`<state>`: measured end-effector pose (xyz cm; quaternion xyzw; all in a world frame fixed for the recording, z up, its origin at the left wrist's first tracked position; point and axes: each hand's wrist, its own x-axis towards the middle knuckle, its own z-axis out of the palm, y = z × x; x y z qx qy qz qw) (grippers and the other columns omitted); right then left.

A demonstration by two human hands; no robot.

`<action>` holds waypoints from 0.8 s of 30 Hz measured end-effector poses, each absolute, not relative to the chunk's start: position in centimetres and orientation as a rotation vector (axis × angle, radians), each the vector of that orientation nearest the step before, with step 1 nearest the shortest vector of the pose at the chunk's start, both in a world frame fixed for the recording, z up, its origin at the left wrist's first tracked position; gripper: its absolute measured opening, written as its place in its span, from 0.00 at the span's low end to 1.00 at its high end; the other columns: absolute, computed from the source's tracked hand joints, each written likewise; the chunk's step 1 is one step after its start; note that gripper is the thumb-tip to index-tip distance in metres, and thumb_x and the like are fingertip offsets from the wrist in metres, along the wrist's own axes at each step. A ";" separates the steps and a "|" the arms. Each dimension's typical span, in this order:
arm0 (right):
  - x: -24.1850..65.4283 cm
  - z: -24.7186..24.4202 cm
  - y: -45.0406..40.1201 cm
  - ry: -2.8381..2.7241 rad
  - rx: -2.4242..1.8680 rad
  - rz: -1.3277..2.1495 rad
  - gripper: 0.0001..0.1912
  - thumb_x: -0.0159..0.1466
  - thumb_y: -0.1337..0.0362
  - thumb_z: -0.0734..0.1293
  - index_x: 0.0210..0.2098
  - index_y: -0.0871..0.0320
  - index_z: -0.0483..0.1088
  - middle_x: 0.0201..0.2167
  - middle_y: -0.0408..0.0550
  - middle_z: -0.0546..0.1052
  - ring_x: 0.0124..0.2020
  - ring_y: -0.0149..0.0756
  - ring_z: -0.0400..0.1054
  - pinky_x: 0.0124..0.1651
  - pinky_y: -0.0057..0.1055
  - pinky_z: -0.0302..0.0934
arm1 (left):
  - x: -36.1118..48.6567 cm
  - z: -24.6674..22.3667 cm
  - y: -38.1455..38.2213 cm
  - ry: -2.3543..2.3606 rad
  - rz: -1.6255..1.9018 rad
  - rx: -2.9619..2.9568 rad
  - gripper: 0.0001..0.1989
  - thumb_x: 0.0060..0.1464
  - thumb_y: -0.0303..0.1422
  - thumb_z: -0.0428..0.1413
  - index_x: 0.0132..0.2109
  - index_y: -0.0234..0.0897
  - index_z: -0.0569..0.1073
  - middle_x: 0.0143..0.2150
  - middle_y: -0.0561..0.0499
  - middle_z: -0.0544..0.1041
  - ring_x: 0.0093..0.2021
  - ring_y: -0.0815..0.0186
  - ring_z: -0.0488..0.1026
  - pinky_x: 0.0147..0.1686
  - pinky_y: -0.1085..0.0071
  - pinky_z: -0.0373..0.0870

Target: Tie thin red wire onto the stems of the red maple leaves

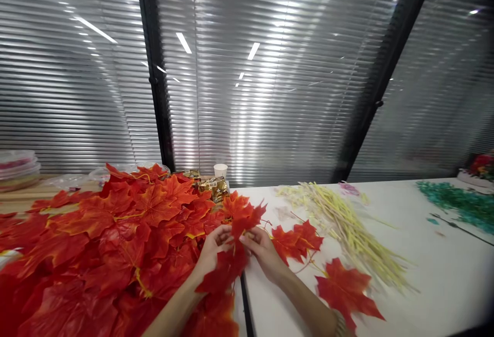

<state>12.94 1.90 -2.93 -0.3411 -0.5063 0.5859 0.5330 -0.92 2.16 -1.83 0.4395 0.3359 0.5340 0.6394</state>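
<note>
Red artificial maple leaves [249, 219] are pinched between my two hands near the middle of the view, and more leaves hang below. My left hand [213, 249] has its fingers closed on the leaves from the left. Thumb and fingers of my right hand [264, 252] press together on them from the right, close to the left fingertips; the stem joint there is partly hidden. A large heap of red-orange maple leaves [127, 229] with yellow stems lies left of my hands. To the right rest a small leaf cluster [295, 242] and a single big leaf [347, 288].
Pale yellow strands [358, 239] lie across the white table [417, 239] on the right, with green foliage [459, 203] beyond. Behind the heap are a paper cup [220, 171], gold-wrapped packets [216, 188] and plastic tubs [17, 170]. Window blinds [262, 110] stand at the back.
</note>
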 end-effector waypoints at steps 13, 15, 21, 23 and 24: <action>13.4 -2.0 1.9 -1.249 -0.919 1.310 0.16 0.48 0.56 0.71 0.24 0.61 0.64 0.17 0.39 0.66 0.19 0.24 0.57 0.23 0.24 0.48 | 0.4 -1.0 0.7 0.912 1.312 1.022 0.23 0.30 0.42 0.66 0.31 0.33 0.68 0.28 0.49 0.75 0.29 0.66 0.72 0.33 0.72 0.67; 13.6 -1.8 1.7 -1.275 -0.881 1.320 0.14 0.50 0.57 0.70 0.26 0.61 0.65 0.17 0.40 0.68 0.19 0.25 0.59 0.23 0.23 0.49 | 0.5 -1.0 0.6 0.865 1.276 0.975 0.23 0.29 0.40 0.67 0.31 0.34 0.66 0.28 0.50 0.75 0.28 0.67 0.72 0.32 0.72 0.67; 13.7 -1.6 1.5 -1.309 -0.878 1.366 0.13 0.52 0.57 0.69 0.28 0.60 0.66 0.19 0.42 0.71 0.22 0.27 0.63 0.24 0.23 0.50 | 0.3 -0.7 0.9 0.764 1.191 0.944 0.21 0.29 0.37 0.68 0.29 0.30 0.69 0.23 0.50 0.74 0.23 0.68 0.71 0.28 0.73 0.66; 13.6 -1.7 1.6 -1.309 -0.901 1.364 0.14 0.51 0.56 0.69 0.28 0.60 0.66 0.19 0.42 0.71 0.21 0.27 0.63 0.24 0.23 0.50 | 0.2 -0.7 1.0 0.792 1.190 0.974 0.19 0.30 0.38 0.67 0.26 0.29 0.71 0.22 0.48 0.74 0.23 0.68 0.70 0.28 0.72 0.66; 13.5 -1.8 1.6 -1.306 -0.906 1.360 0.14 0.51 0.55 0.69 0.27 0.60 0.66 0.19 0.42 0.70 0.21 0.27 0.62 0.24 0.23 0.50 | 0.2 -0.7 1.0 0.807 1.201 0.981 0.19 0.30 0.39 0.67 0.25 0.29 0.71 0.22 0.48 0.74 0.23 0.67 0.70 0.28 0.71 0.66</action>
